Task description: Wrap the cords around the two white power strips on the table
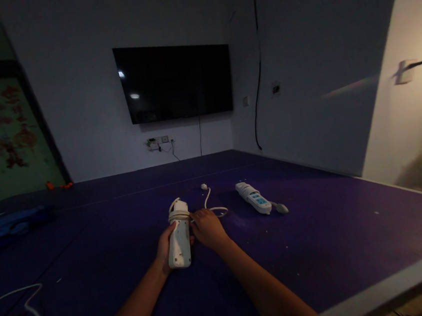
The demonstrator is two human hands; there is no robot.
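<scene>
While the left hand (164, 248) cups the white oblong plastic power strip (179, 242) from its left side, fingers wrapped round the body and clamped on it, the strip sits low over the dark purple matted floor (318, 247), plain underside up, near end toward the person. That grip keeps the body steady, and the far end carries several turns of its thin white cord (216, 209). Right hand (207, 229) lies just beside the strip's right edge, back of hand up, fingers curled together on the cord where it leaves the coils; it looks pinched, though the fingertips are hidden. Holding there keeps the turns tight on the strip. Loose remainder of the cord snakes away across the floor to its small white plug (204, 186), lying free beyond the hands.

Right of that, apart from both hands, a second white power strip with a blue label (253, 198) lies flat, face up, its grey plug (282, 208) near its near end. Far wall: black flat screen (175, 81) mounted, white wall sockets (159, 142) below it. Bottom left, another loose white cable (26, 303) on the floor, well apart. Room dim, fine detail poor.
</scene>
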